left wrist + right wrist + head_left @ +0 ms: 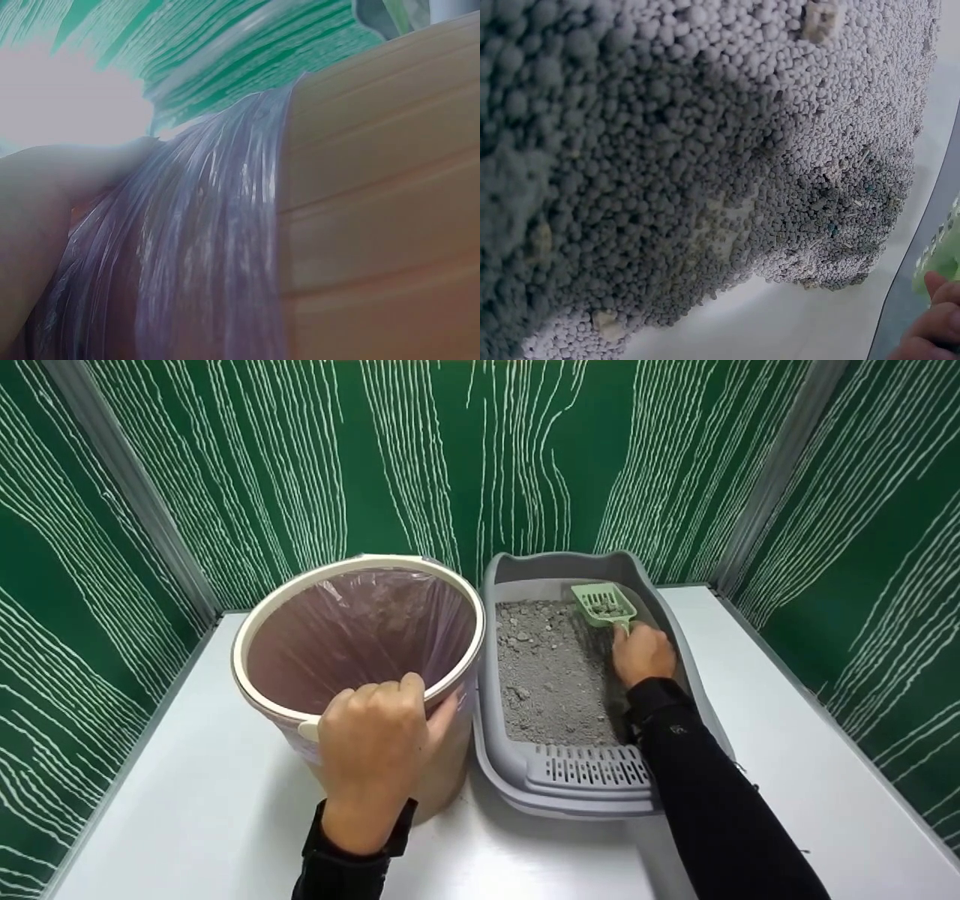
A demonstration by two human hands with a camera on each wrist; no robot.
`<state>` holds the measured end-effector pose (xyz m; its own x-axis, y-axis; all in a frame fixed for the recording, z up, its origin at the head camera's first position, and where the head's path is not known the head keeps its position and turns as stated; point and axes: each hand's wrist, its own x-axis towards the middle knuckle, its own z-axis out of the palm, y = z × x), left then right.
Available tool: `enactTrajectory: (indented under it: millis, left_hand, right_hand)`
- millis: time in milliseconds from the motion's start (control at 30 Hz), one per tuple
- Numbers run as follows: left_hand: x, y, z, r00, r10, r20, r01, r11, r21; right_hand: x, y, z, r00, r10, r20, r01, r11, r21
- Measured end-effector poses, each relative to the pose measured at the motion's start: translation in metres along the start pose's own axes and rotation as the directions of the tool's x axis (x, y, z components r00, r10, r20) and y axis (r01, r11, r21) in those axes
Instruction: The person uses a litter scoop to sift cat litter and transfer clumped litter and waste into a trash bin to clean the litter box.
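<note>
My left hand [375,735] grips the near rim of a round trash can [241,645], fingers curled over its edge. A thin purplish trash bag [360,637] lines the can and folds down outside, as the left wrist view shows on the bag [210,225]. At the right, my right hand [646,651] holds a light green litter scoop [591,592] by its handle. Some grey clumps lie in the slotted scoop, which is over the far right of a grey litter box [491,720]. In the right wrist view, the scoop [939,259] shows only at the edge.
Grey granular litter [555,682] covers much of the box floor, with lumps at its left. The box has a slotted front step [596,771] and stands close beside the can on a white table [187,810]. Green walls [600,435] with white lines enclose the back and sides.
</note>
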<state>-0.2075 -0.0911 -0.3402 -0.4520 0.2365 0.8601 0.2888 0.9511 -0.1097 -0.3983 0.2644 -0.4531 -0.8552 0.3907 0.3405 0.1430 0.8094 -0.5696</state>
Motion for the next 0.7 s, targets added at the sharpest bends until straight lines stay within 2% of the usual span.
enactTrajectory:
  millis: [233,533,700]
  left_hand:
    - [0.0005,0.0000,-0.0011,1.000,-0.001,0.011,0.001,1.000,-0.003]
    - [0.0001,-0.0001,0.0016,1.000,0.000,-0.022,0.000,1.000,-0.004]
    - [-0.0004,-0.0009,0.0008,1.000,0.007,-0.009,-0.007,1.000,-0.002]
  right_hand:
    - [0.0007,0.0011,0.0009,1.000,-0.021,-0.013,0.021,1.000,0.014]
    - [-0.0004,0.0007,0.0005,0.999,-0.043,-0.026,0.043,0.999,0.014]
    - [-0.0009,0.0017,0.0018,0.997,-0.066,-0.046,0.066,0.998,0.015]
